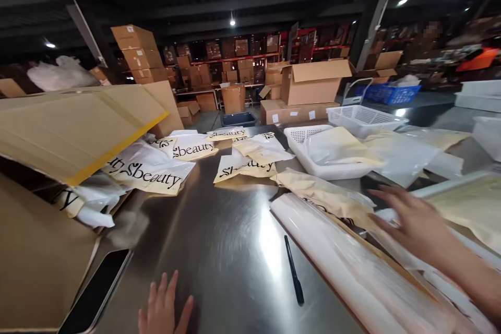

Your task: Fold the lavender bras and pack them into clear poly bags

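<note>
Cream mailer [326, 193], beyond pen [293, 270] to right: likely light, soft, slippery; best pinched by edge. Right hand [413, 219] near mailer, left hand [161, 305] left of pen; both spread, seemingly empty.

The table [219, 240] is smooth, glossy metal. The long bundle [332, 250] looks like shiny plastic; the carton [70, 120], matt cardboard.

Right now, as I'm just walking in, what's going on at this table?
A person has both hands open at a metal table. The right hand is spread beside a cream bag; whether it touches it is hard to tell. The left hand holds nothing, between a phone and a black pen. Farther back, bags lettered "beauty" lie near a cardboard box.
</note>
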